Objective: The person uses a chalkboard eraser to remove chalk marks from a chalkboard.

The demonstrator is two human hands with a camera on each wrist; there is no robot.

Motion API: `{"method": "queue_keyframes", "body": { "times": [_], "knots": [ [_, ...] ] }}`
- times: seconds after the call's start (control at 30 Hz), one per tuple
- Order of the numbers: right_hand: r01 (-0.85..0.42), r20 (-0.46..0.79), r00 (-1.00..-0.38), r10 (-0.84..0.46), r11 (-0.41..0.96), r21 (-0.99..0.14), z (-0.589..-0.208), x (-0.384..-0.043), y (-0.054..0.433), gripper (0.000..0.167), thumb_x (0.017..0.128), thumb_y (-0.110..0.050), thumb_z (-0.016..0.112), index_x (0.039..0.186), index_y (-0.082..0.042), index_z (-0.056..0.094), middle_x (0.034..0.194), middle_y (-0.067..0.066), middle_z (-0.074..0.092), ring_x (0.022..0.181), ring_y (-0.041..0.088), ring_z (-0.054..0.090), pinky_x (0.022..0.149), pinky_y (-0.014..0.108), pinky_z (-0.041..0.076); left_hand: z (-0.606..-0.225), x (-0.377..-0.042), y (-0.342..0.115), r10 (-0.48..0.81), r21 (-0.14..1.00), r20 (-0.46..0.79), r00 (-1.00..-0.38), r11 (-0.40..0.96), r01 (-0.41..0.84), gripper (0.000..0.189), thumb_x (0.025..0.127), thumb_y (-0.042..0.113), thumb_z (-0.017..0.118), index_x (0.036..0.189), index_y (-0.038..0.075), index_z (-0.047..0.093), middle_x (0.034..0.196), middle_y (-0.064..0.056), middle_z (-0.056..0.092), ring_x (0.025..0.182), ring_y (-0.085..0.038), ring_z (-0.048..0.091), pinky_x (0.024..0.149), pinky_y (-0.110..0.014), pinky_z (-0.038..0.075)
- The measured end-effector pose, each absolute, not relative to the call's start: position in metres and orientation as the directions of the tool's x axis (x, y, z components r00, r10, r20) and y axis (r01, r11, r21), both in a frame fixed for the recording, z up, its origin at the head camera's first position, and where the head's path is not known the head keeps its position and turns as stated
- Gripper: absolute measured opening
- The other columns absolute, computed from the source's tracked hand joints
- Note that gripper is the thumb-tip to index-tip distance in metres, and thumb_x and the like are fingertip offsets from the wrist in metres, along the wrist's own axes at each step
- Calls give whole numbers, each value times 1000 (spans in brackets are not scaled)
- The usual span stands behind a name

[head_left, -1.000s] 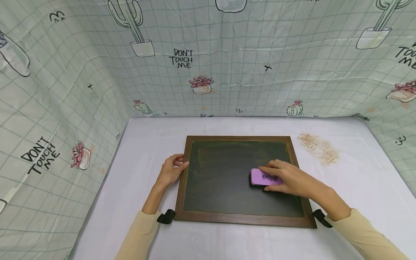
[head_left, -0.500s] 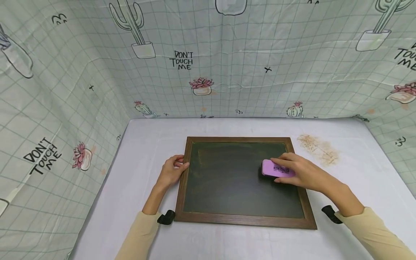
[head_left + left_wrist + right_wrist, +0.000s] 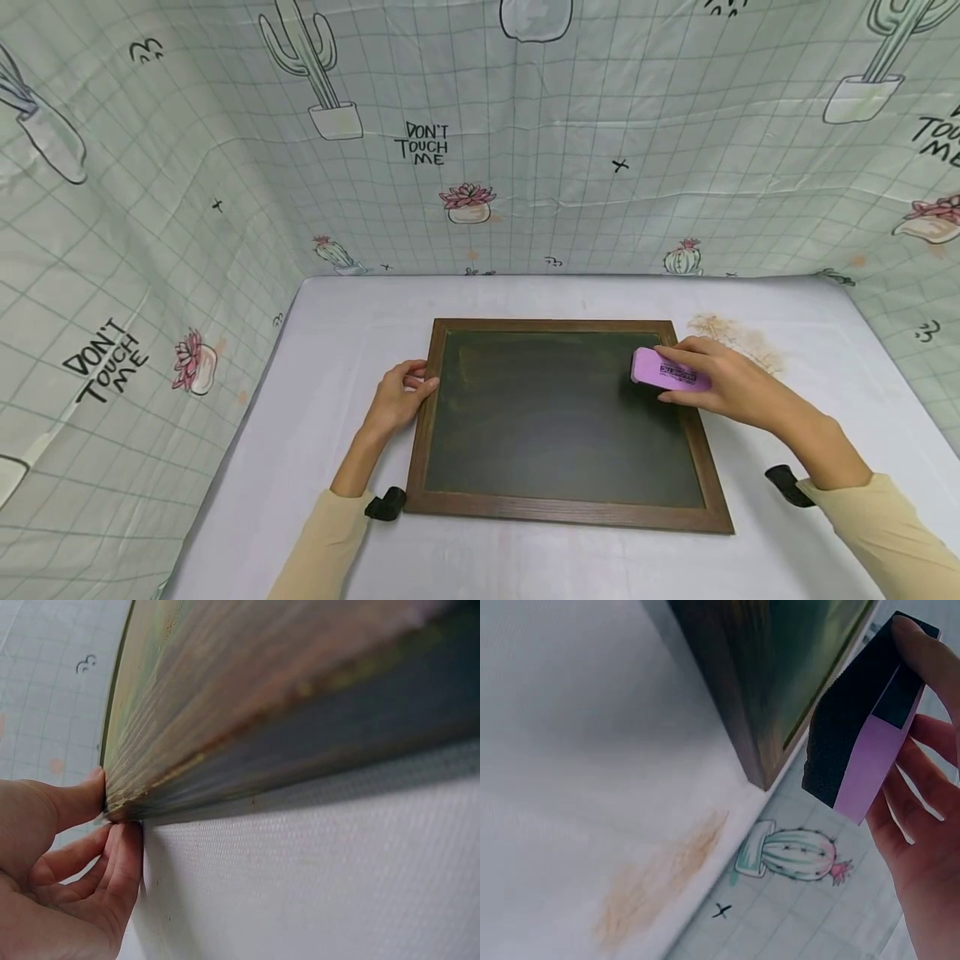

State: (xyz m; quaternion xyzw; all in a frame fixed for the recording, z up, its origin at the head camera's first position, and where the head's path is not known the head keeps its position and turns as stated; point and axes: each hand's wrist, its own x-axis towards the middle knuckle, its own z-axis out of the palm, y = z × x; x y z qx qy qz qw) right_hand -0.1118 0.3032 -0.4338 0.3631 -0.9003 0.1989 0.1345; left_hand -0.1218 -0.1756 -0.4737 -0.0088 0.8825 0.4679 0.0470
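Note:
A chalkboard [image 3: 555, 433] in a brown wooden frame lies on the white table. My left hand [image 3: 400, 396] holds the frame's left edge; in the left wrist view, the thumb of that hand [image 3: 64, 855] touches the wood above while the fingers sit at its lower side. At the board's upper right, my right hand [image 3: 723, 375] grips a pink board eraser [image 3: 667, 371] between thumb and fingers. In the right wrist view the eraser [image 3: 870, 765] is tilted, its black felt side [image 3: 847, 727] apart from the board surface.
A brown stain [image 3: 757, 342] marks the table right of the board, partly behind the right hand. Grid-patterned cloth [image 3: 555, 142] with cactus prints forms walls at the back and sides. Black wrist devices [image 3: 386, 504] sit by both sleeves.
My right hand has carried the eraser up and to the right across the board, lifting it from the surface. The left hand stays at the frame's left edge.

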Motion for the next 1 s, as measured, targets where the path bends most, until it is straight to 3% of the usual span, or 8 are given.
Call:
{"method": "queue_keyframes", "body": {
  "times": [0.23, 0.5, 0.83, 1.0],
  "knots": [
    [-678, 416, -722, -553, 686, -265, -434, -117, 319, 68, 62, -15, 97, 123, 2, 72, 106, 2, 66, 91, 12, 54, 77, 18, 39, -473, -121, -176, 25, 830, -102, -994, 554, -71, 46, 99, 14, 70, 138, -8, 57, 125, -24, 63, 105, -33, 61, 82, -38, 49],
    [-635, 447, -748, -490, 724, -269, -440, -120, 343, 70, 58, -12, 98, 122, 2, 73, 107, 8, 68, 94, 24, 59, 83, 12, 38, -474, -122, -176, 39, 827, -94, -995, 559, -57, 46, 100, 13, 69, 138, -9, 56, 125, -25, 63, 105, -33, 60, 83, -40, 49],
    [-584, 470, -775, -423, 764, -275, -447, -128, 371, 69, 60, -14, 98, 120, 6, 72, 101, 11, 68, 78, 14, 51, 67, 16, 39, -474, -122, -177, 36, 820, -79, -996, 570, -45, 43, 101, 14, 68, 136, -9, 58, 122, -24, 64, 104, -34, 61, 84, -42, 50],
    [-534, 455, -806, -378, 795, -287, -452, -132, 382, 67, 61, -14, 98, 119, 8, 71, 100, 12, 68, 78, 13, 50, 66, 16, 38, -474, -122, -177, 40, 826, -73, -997, 562, -38, 43, 100, 13, 69, 135, -9, 58, 121, -24, 64, 103, -33, 62, 84, -42, 51]
  ]
}}
